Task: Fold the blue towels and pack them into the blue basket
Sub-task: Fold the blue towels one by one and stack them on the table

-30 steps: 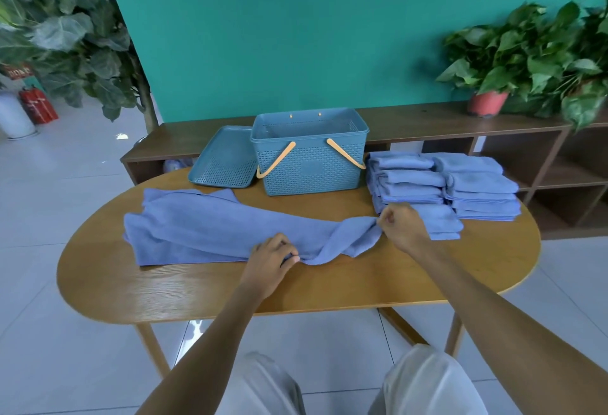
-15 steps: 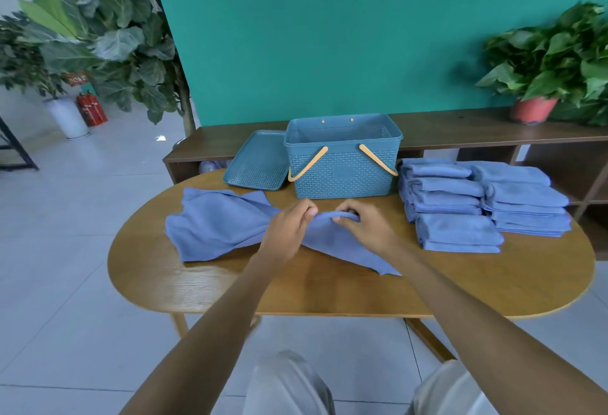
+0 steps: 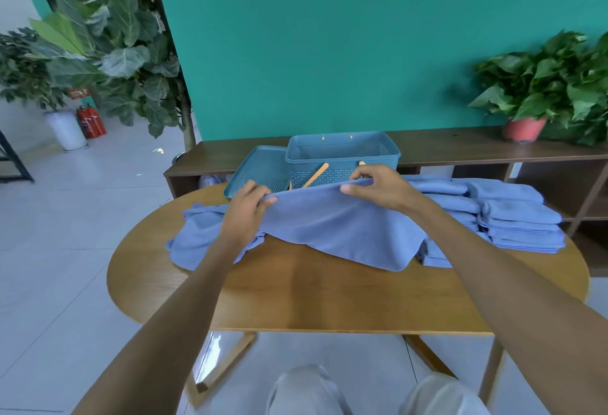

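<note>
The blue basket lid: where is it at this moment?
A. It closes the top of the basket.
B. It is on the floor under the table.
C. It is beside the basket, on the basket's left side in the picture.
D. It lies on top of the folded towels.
C: the lid sits off the blue basket, against its left side in the head view, and the basket's top is open.
</note>
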